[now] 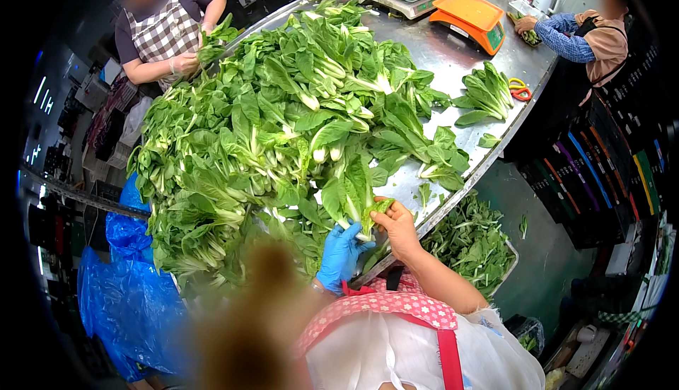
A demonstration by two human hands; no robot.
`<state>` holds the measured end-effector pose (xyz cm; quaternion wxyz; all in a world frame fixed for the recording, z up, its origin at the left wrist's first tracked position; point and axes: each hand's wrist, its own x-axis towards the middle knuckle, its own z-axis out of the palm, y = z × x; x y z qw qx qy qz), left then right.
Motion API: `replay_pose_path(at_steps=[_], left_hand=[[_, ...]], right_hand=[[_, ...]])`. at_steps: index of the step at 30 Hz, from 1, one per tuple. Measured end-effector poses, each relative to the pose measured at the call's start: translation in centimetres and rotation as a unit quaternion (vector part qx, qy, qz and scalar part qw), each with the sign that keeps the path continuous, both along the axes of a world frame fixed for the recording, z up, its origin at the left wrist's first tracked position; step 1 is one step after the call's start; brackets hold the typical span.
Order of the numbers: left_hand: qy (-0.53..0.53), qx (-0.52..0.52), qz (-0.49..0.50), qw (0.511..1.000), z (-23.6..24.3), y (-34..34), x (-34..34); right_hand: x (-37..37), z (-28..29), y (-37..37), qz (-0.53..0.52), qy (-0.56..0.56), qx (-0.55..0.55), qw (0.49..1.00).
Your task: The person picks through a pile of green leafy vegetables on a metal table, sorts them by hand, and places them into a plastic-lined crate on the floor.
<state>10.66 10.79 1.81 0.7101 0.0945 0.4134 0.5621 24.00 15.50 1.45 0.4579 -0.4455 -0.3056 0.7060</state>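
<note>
Near the table's front edge, my left hand [341, 254], in a blue glove, is closed around the pale stem end of a head of leafy greens [348, 190]. The leaves of that head point away from me over the table. My bare right hand [397, 229] pinches a yellowish-green outer leaf [379, 207] at the right side of the same head. Just beyond both hands lies a big heap of leafy greens [283, 107] with white stems. Part of the stem end is hidden by the glove.
The metal table [440, 123] holds a small bunch of greens [486, 94], scissors [520, 90] and an orange scale [467, 16]. Below its right edge stands a bin of loose leaves [470, 238]. Blue plastic bags [131, 298] hang at left. Other people [166, 26] work around the table.
</note>
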Motion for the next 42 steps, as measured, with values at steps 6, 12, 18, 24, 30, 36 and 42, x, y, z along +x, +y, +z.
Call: replay_pose_path(at_steps=[6,12,18,24,30,36,42], left_hand=[[0.010,-0.011,-0.009,1.000,0.5,0.2,0.4],[0.083,-0.014,-0.037,0.996,0.0,0.3,1.1],[0.077,0.005,-0.091,0.993,0.6,0.1,0.5],[0.000,-0.008,-0.068,0.998,0.4,0.8,0.5],[-0.031,-0.013,-0.035,0.999,0.7,1.0,-0.3],[-0.033,-0.003,-0.020,0.999,0.7,1.0,-1.2],[-0.023,0.008,-0.041,0.999,1.8,1.6,-0.5]], right_hand=[[0.2,0.1,-0.2,0.021,-0.015,-0.005,1.000],[1.0,-1.7,0.1,0.096,-0.083,0.090,0.988],[6.1,0.5,7.5,0.033,-0.218,0.133,0.966],[10.3,-0.3,13.6,-0.078,-0.639,0.375,0.667],[11.3,-2.5,14.6,-0.107,-0.381,0.177,0.901],[12.4,1.1,10.4,0.189,-0.558,0.423,0.689],[10.7,1.1,12.6,0.082,-0.587,0.358,0.722]])
